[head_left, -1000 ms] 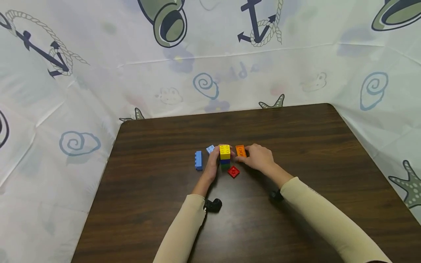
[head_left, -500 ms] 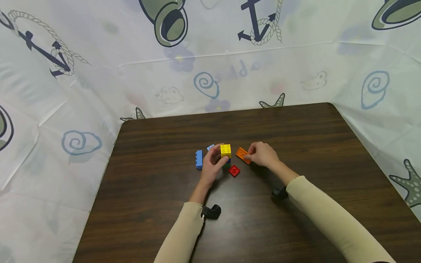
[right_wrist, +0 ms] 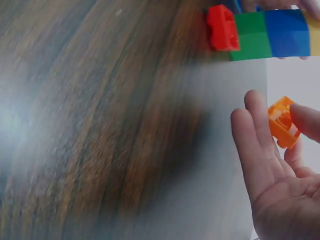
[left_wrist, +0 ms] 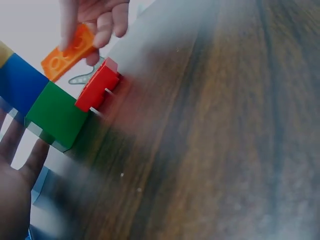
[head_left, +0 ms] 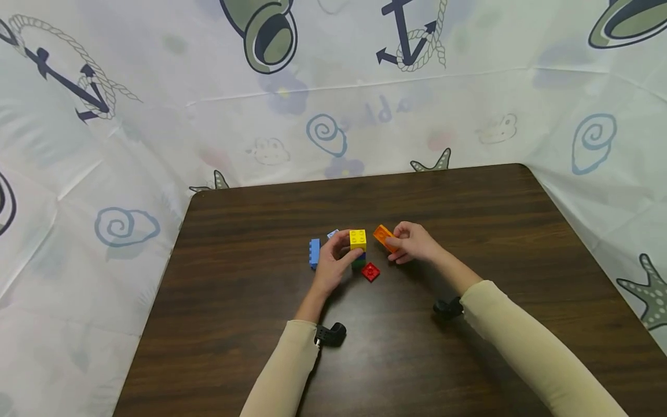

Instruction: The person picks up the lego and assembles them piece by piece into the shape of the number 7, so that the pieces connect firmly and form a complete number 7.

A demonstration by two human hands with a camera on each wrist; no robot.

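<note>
Head view: R hand (head_left: 414,242) to right of brick stack (head_left: 359,245), pinching orange brick (head_left: 383,235) btwn thumb & fingers, held above table (head_left: 448,202), tilted, far end toward upper left. Right wrist view: same pinch, hollow underside of orange brick showing, two other fingers extended & close tog.

L hand (head_left: 330,265) at left of brick stack, gripping it: thumb on near side, fingers curved round far side. Exact spacing of those fingers: can't tell, partly hidden by bricks.

Brick stack upright on table, nr ctr, well short of touching orange brick: yellow brick (head_left: 358,236) on top, dk blue brick (left_wrist: 21,82) in mid., green brick (left_wrist: 59,116) at bottom. Red brick (head_left: 370,272) on table just beside green brick, toward near right, studs down acc. to left wrist view; contact w/ green brick: can't tell. Blue brick (head_left: 314,253) left of L hand, lying on its side, studs pointing left. Lt blue brick (head_left: 332,234) just beyond L hand, mostly hidden.

Table dk brown, wood-grain, w/ rounded far corners. Pale cloth (head_left: 375,133) behind & at both sides, printed w/ anchors, shells, starfish etc. Cream sleeves (head_left: 281,370) on both arms, black wrist cams (head_left: 332,335) nr cuffs.
</note>
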